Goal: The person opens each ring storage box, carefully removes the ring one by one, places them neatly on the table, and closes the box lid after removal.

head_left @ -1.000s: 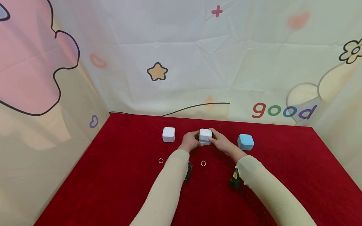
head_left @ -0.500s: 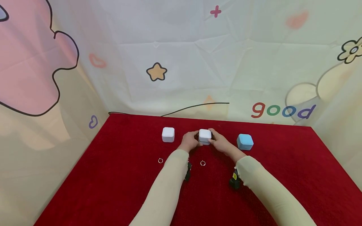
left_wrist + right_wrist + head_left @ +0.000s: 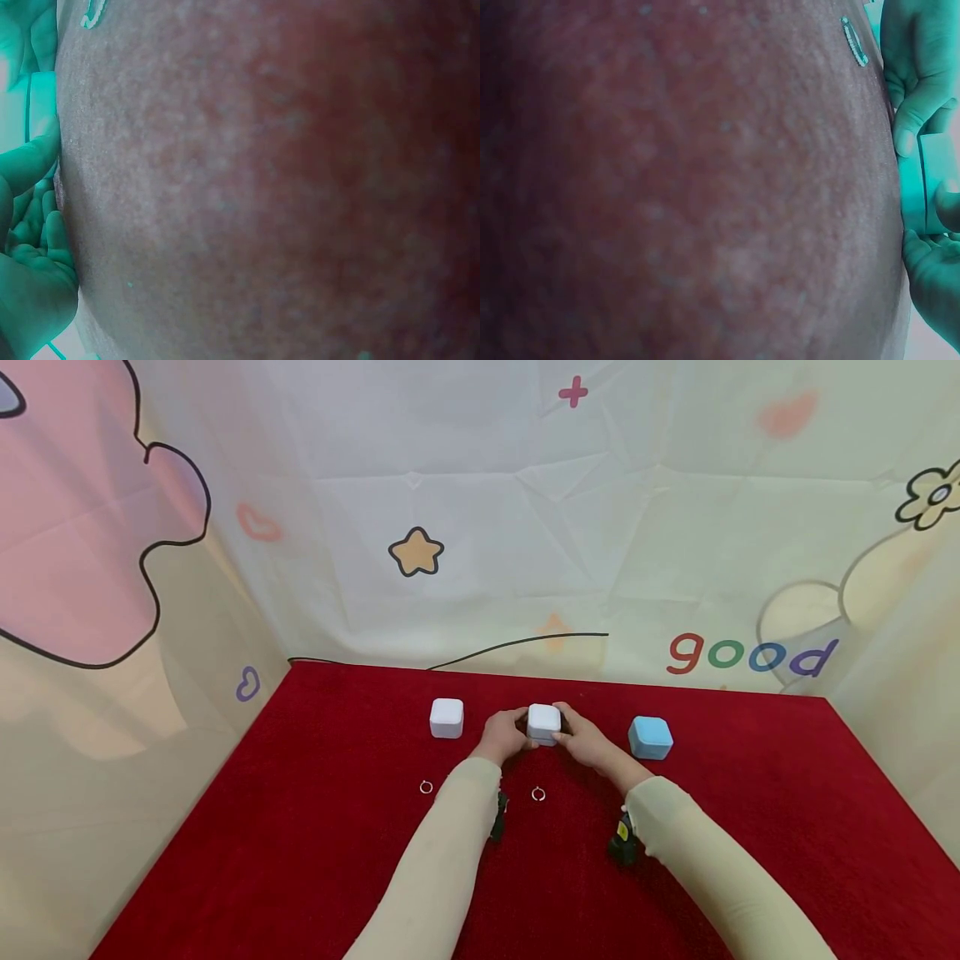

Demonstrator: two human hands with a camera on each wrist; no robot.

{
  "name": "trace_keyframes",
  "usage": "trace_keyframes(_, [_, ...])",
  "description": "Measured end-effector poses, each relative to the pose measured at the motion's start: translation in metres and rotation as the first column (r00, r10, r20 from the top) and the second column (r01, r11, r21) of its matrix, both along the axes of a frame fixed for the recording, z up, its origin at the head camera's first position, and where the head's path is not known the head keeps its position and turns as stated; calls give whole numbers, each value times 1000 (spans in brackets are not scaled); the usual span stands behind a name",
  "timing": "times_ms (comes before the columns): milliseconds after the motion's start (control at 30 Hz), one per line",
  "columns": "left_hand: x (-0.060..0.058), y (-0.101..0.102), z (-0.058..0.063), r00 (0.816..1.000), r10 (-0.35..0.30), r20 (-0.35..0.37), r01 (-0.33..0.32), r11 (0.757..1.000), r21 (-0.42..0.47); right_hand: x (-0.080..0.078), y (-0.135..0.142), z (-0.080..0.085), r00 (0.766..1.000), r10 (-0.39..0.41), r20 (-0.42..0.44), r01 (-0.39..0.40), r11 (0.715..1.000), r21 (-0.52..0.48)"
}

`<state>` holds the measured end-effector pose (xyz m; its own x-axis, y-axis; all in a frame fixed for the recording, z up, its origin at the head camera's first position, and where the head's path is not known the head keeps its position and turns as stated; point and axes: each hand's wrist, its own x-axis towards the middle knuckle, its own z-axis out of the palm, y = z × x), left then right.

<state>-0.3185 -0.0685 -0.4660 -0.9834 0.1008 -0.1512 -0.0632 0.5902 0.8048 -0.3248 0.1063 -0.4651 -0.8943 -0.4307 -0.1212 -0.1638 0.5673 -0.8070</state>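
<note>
My left hand (image 3: 504, 735) and right hand (image 3: 591, 743) hold a small white ring box (image 3: 543, 720) between them, one from each side, near the back of the red cloth. Its lid sits down on the base, with a thin seam between them; the right wrist view shows this box (image 3: 912, 187) with a thumb on its lower part. Two small rings lie nearer on the cloth: one ring (image 3: 426, 787) left of the left forearm, the other ring (image 3: 538, 793) between the forearms. The contents of the box are hidden.
A second white ring box (image 3: 447, 718) stands to the left of the hands. To the right, close to the right wrist, is a light blue ring box (image 3: 651, 738). Red cloth (image 3: 300, 843) covers the table, with a printed curtain (image 3: 495, 527) behind it.
The held box's lid has come down onto its base, so the gap between them has narrowed to a thin line. Both hands stay in nearly the same place; the rings have not moved.
</note>
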Motion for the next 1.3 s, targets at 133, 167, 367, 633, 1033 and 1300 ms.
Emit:
trace_keyframes(133, [2, 1, 1, 1000, 0, -9, 0, 1000, -18, 0, 0, -1, 1000, 1, -2, -1, 1000, -2])
trace_keyframes(167, [0, 0, 0, 1000, -2, -8, 2, 1000, -16, 0, 0, -1, 1000, 1, -3, -1, 1000, 0])
trace_keyframes(367, [-14, -2, -13, 999, -29, -14, 28, 999, -44, 1, 2, -2, 999, 6, -32, -5, 1000, 26])
trace_keyframes(633, [-2, 0, -2, 1000, -26, -11, 25, 999, -31, 1, 2, -1, 998, 3, -55, -1, 1000, 25])
trace_keyframes(1033, [-2, -3, -1, 997, -71, 9, 71, 997, -26, 0, 5, 2, 1000, -16, 25, 18, 996, -90])
trace_keyframes(1300, [2, -4, 6, 993, -117, 16, 117, 993, 6, 3, 7, 3, 997, -52, 64, 58, 994, -95])
